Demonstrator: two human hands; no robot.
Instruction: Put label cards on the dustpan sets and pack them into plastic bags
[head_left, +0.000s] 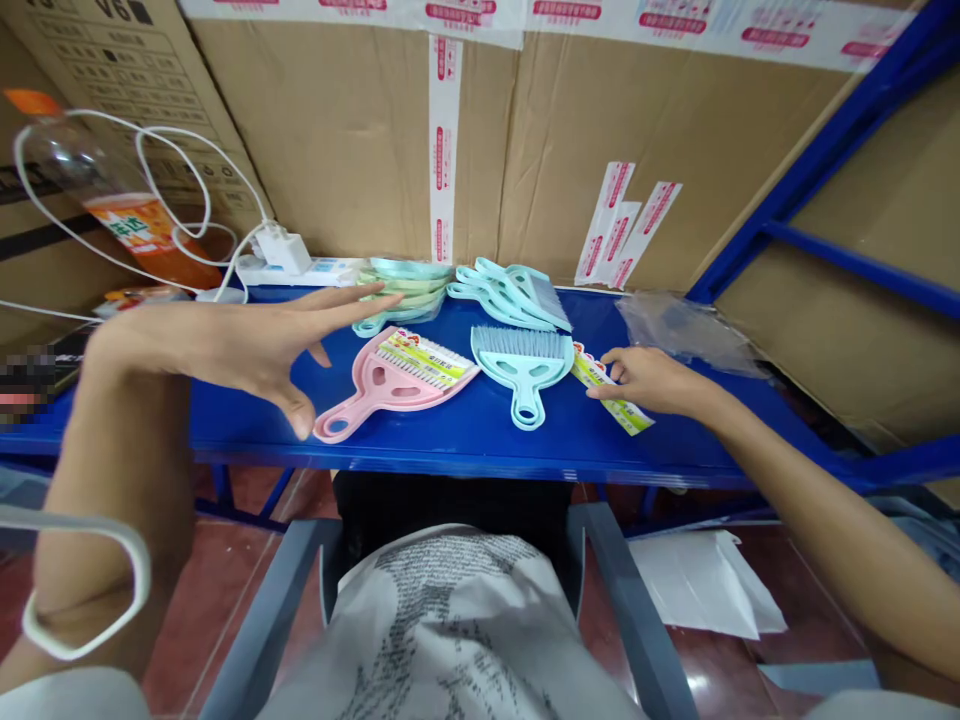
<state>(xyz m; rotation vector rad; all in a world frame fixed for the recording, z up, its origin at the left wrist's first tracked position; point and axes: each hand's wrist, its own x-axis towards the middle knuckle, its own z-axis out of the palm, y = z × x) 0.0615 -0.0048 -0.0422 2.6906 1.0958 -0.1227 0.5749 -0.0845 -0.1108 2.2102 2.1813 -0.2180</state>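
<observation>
My left hand (247, 340) is raised at the left of the blue table (450, 440), its fingers spread and holding nothing. Just right of its thumb lies a pink dustpan and brush set (397, 385) with a yellow-green label across the bristles. Beside that, a light blue dustpan and brush set (523, 370) lies with its handle towards me, without a label. My right hand (645, 380) pinches a yellow-green label card (619, 400) close to the blue set's right edge.
Behind are stacked green and blue sets (405, 290) and more light blue sets (510, 292). A power strip (322, 270), looping white cable and drink bottle (135, 220) stand back left. Clear plastic bags (690, 325) lie back right, near a blue frame (825, 260).
</observation>
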